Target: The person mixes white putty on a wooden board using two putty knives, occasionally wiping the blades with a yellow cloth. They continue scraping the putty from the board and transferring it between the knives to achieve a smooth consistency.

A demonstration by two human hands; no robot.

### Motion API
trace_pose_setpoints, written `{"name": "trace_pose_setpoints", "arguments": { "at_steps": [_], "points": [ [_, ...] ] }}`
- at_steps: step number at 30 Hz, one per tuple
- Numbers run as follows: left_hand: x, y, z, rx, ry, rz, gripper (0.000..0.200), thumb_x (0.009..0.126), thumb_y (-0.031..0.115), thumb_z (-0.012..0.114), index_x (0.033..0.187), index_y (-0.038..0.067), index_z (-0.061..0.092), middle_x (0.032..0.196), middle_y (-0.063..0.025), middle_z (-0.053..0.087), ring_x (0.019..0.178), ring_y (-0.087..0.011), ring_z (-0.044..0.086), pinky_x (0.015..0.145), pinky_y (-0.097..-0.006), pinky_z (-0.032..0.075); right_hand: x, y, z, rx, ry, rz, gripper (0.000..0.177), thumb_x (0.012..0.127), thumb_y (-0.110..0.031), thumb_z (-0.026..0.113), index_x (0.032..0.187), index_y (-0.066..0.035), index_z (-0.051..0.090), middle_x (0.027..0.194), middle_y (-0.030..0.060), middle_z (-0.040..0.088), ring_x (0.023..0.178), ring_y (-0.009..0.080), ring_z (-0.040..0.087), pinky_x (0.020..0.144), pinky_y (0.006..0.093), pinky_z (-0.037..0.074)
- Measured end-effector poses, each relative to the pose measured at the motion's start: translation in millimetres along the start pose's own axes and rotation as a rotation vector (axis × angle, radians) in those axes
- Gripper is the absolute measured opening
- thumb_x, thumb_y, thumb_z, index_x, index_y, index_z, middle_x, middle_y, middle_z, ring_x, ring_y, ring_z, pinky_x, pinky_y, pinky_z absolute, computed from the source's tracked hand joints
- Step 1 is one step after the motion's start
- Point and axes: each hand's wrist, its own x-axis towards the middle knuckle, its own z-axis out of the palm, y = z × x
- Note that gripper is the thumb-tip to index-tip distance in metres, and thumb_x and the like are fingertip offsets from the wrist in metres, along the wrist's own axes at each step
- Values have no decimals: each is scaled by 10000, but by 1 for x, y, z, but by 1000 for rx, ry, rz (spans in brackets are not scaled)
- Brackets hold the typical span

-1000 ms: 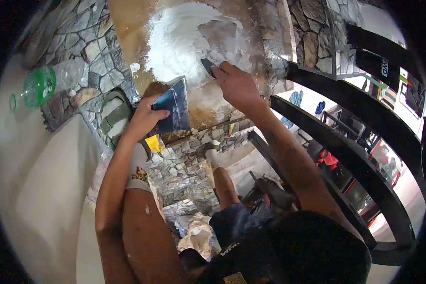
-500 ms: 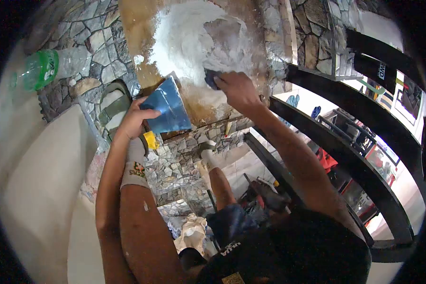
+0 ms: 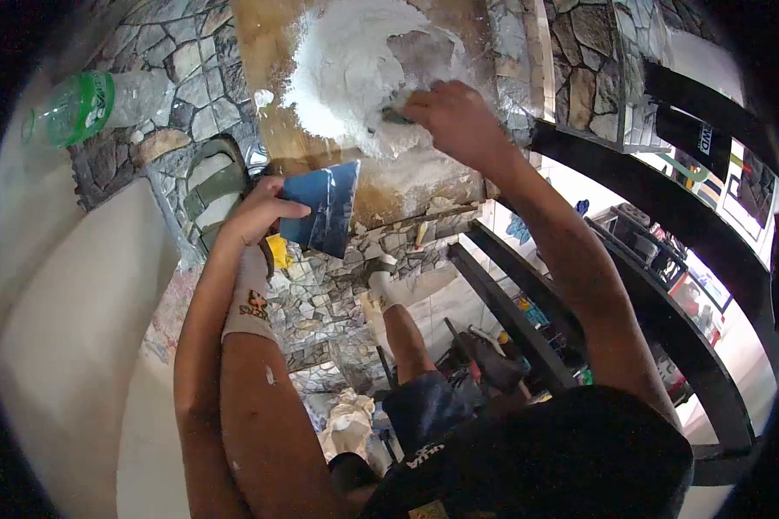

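Note:
My left hand (image 3: 264, 212) grips a flat blue plate (image 3: 320, 208) by its left side, thumb on top, at the near edge of a wooden board (image 3: 268, 52). White powder or paste (image 3: 337, 78) is spread over the board, with a wet-looking greyish patch in it. My right hand (image 3: 450, 112) is closed round a small dark scraper-like tool (image 3: 395, 114), whose edge touches the white material. The fingers partly hide this tool.
A plastic bottle with a green label (image 3: 95, 105) lies at upper left on stone-patterned tiles. A sandal (image 3: 212, 195) and a yellow object (image 3: 279, 252) are near my left hand. Black curved bars (image 3: 666, 320) run along the right.
My right hand has moved up and slightly right with the tool, deeper into the white material. The blue plate has tilted and turned in my left hand. The view has shifted slightly.

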Motion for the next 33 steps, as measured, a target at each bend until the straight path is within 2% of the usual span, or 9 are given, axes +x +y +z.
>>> {"name": "trace_pose_setpoints", "arguments": {
  "at_steps": [1,6,7,13,16,21,28,32,33],
  "points": [
    [-1,1,2,49,-15,13,370,661,31,659,1027,1,616,848,-18,629,776,-110,574,683,-236,456,7,4,9,17,128,-57,338,679,-20,562,987,-139,634,950,5,604,906,208,556,822,356,436],
    [-1,-7,-1,409,36,80,469,650,63,662,1108,-4,585,902,-29,620,785,-113,568,687,-240,459,2,6,41,2,-50,-132,321,668,-40,568,970,-130,626,949,11,599,895,207,557,791,349,435],
    [0,1,-3,355,-123,52,538,644,97,681,1158,-3,556,961,-51,609,843,-122,560,709,-243,460,-1,14,32,-12,-40,-173,319,667,-43,570,971,-127,622,953,15,598,894,207,558,789,348,434],
    [7,-17,-6,274,-70,-37,615,637,143,734,1189,-25,522,1024,-68,604,889,-123,556,730,-245,458,10,-2,39,47,231,-109,324,664,-44,582,966,-145,639,927,19,607,874,215,565,810,360,433],
    [5,-18,-7,279,-69,-42,570,652,146,738,1158,-33,545,983,-54,626,851,-115,571,744,-247,453,2,-1,29,-32,-204,-61,345,646,-27,588,965,-147,640,914,12,609,867,212,563,804,360,437],
    [2,1,2,227,-130,-93,466,662,96,726,1095,-17,597,909,-35,645,810,-108,582,741,-242,453,30,14,11,-4,58,-131,360,638,-16,587,971,-146,633,926,2,604,856,197,561,772,359,451],
    [-8,15,7,190,-127,-112,413,668,57,710,1066,0,618,893,-28,649,769,-99,584,715,-235,461,37,24,5,-118,-193,-26,368,652,-18,564,986,-150,640,983,14,623,877,213,579,795,362,457],
    [-5,10,-2,189,-153,-126,437,658,106,729,1068,10,612,894,-38,647,772,-119,591,728,-257,471,25,11,36,-38,42,-156,354,654,-23,569,969,-159,658,927,9,631,851,230,586,791,355,455],
    [-1,1,-7,242,-147,-111,465,661,141,736,1087,13,598,897,-45,644,778,-134,595,737,-266,474,23,10,29,17,-96,-104,351,662,-20,564,973,-155,659,921,22,630,875,244,587,800,356,454]
  ]
}}
